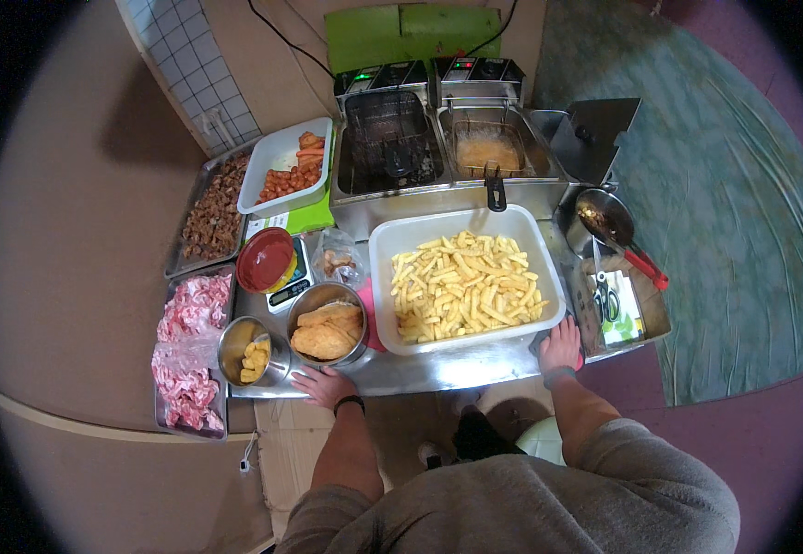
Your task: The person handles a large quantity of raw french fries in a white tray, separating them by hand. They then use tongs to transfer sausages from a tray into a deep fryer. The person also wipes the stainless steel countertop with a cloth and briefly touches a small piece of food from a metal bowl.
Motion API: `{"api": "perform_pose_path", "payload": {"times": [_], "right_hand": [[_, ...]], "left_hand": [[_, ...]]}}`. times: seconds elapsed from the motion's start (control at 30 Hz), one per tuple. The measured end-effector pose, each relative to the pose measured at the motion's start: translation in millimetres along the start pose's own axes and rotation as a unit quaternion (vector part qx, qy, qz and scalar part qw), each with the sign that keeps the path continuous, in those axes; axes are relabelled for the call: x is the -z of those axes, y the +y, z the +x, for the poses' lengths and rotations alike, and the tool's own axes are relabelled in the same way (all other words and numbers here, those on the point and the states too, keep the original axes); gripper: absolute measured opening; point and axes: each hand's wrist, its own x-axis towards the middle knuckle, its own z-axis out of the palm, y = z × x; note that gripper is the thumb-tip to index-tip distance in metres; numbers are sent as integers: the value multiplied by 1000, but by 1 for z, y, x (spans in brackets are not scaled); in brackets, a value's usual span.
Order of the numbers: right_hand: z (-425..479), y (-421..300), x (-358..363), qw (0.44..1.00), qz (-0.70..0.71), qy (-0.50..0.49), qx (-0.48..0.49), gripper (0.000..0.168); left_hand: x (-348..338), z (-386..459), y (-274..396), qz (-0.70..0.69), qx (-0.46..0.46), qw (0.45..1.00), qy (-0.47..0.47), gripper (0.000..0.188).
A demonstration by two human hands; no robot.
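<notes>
My left hand [323,386] rests palm down on the front edge of the steel table [436,372], fingers apart. It lies just in front of a metal bowl [295,351] of breaded fried pieces [329,334] and beside a metal cup [279,360] of nuggets [255,361]. At the right front corner lies my right hand [559,344], flat, holding nothing; a bit of something pink shows under its edge. Between and beyond both hands stands a white plastic tub [382,305] of French fries [471,284].
Behind the tub, a double deep fryer [401,201] has one basket [491,149] in bubbling oil, its black handle [495,194] jutting forward. A kitchen scale [298,282] and trays of raw meat [194,311] and browned meat [214,208] stand left. Scissors [606,301] lie in a box right.
</notes>
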Motion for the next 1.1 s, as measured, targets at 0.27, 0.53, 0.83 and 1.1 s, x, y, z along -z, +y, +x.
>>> {"api": "perform_pose_path", "payload": {"times": [0.27, 0.53, 0.83, 1.1], "right_hand": [[1, -1, 2, 1000, 2, 7, 10, 47], [0, 0, 1, 1000, 1, 8, 13, 48], [0, -3, 2, 1000, 7, 23, 12, 48], [1, -3, 5, 1000, -3, 11, 7, 47]], "left_hand": [[6, 0, 2, 3, 10, 1000, -21, 51], [6, -1, 3, 0, 8, 1000, -13, 51], [-8, 1, -3, -4, -3, 999, 40, 49], [2, -1, 3, -6, 13, 1000, -9, 51]]}}
